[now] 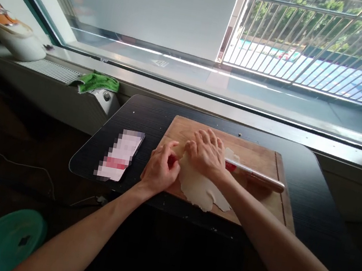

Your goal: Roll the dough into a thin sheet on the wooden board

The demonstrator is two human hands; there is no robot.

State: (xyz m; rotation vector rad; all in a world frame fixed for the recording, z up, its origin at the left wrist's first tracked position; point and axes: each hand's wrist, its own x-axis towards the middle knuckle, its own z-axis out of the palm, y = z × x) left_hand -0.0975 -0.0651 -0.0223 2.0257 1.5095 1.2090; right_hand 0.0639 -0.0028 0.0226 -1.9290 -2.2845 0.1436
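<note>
From the head view, your right grip (206, 153) lies spread, palm down, on the dough sheet (196, 187), probably to steady it. Your left grip (162, 165) curls beside the sheet's left edge; whether it pinches dough, I cannot tell. Right of your right grip lies the knife (258, 175), handle outward, seemingly for easy reach. Beneath both, the cutting board (185, 129) likely shields the tabletop (315, 187).
</note>
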